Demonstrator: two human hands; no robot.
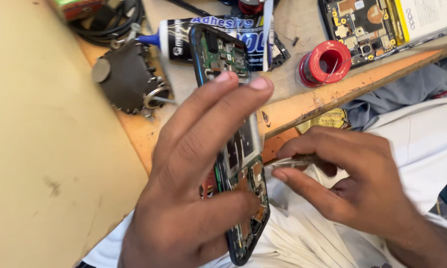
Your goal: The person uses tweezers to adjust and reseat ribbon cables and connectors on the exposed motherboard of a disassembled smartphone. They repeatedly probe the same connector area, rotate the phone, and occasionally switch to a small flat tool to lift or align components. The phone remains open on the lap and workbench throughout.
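Observation:
My left hand [193, 173] grips an opened phone [222, 54] with its back cover off, held upright on edge so the green circuit board faces right. Fingers wrap over its middle and the thumb presses near its lower end. My right hand [352, 173] is just right of the phone, pinching thin metal tweezers [288, 161] whose tips point at the phone's lower board. Both hands hover over my lap, which is covered in white cloth [422, 144].
On the wooden bench edge [332, 94] lie a black glue tube with a blue nozzle [184, 37], a red wire spool [326, 62], another opened phone [365, 25], a dark metal part [127, 77] and black cables [109, 22]. A beige panel [45, 149] fills the left.

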